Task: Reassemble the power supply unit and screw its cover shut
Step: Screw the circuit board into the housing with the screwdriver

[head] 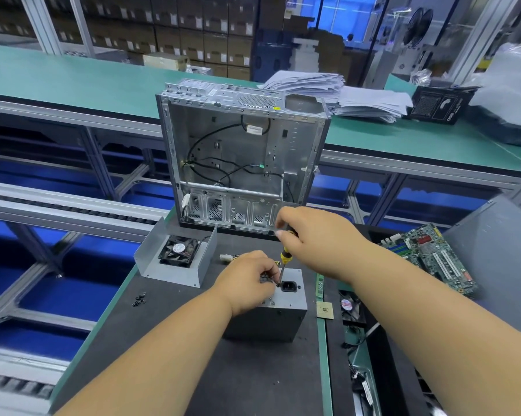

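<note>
PSU point(271, 313): near centre of mat, socket face up. Right hand point(316, 238) grips screwdriver point(284, 259), tip at a screw beside the socket; left hand point(247, 283) pinches at the tip. Cover w/ fan point(175, 256) lies apart, left. Spare screws point(139, 299) near-left. Est. early; cover not yet on.

From my seat at the feed, all I saw of the person was two forearms reaching in from the bottom of the frame, the left arm point(169, 349) rising from the lower left and the right arm point(433, 319) from the lower right. Both were bare to the frame's edge: no sleeves or cuffs showed. The left hand point(247, 283) and the right hand point(316, 238) near the frame's centre wore no gloves, rings or watch.
</note>
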A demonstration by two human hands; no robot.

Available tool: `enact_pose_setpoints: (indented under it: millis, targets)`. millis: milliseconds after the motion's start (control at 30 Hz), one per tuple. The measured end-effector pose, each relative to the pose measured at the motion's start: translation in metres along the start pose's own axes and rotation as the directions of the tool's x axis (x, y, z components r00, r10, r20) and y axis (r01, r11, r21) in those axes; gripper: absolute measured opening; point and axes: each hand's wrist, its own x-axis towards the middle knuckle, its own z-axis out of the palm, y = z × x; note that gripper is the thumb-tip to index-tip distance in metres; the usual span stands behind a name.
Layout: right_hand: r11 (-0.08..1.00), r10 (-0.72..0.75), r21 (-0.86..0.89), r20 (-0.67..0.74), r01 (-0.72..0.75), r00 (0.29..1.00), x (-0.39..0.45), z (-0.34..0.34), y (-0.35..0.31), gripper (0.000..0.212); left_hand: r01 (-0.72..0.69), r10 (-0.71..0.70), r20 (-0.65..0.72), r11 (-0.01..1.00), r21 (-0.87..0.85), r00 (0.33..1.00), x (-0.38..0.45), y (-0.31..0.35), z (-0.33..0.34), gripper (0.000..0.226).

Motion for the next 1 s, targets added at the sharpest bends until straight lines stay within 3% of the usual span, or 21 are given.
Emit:
enact_pose_setpoints:
  millis: [133,333,633,733,900,1000]
  targets:
    - [0.997,-0.047,0.060,0.023,0.046,0.999,0.0009,-0.0048,-0.0002,0.035,0.002,-0.002,0.007,1.000,0.008,1.000,-0.0002,0.0003,-0.0006,0.016]
    - [0.997,-0.038,-0.066,0.001,0.038,0.999,0.0032,-0.0037,-0.0001,0.026,0.010,-0.010,0.009,1.000,0.003,1.000,-0.0008,-0.0002,-0.0003,0.016]
    - [0.998,-0.048,0.035,-0.004,0.048,0.999,0.0016,-0.0079,-0.0005,0.031,0.013,-0.013,0.013,1.000,0.008,1.000,-0.0012,0.0002,-0.0006,0.016]
    - [0.997,-0.069,-0.038,-0.006,0.069,0.998,0.0043,-0.0068,0.0026,0.020,0.017,-0.017,0.016,1.000,0.005,1.000,-0.0017,0.0000,-0.0006,0.017]
    - [0.983,-0.006,-0.185,-0.037,-0.001,0.999,0.0043,-0.0032,0.0013,0.038,0.020,-0.020,0.014,1.000,0.001,1.000,-0.0013,-0.0007,0.0002,0.018]
    - [0.996,-0.009,-0.086,-0.019,0.007,1.000,0.0032,-0.0029,-0.0002,0.030,0.018,-0.018,0.013,1.000,-0.002,1.000,-0.0012,-0.0008,0.0006,0.018]
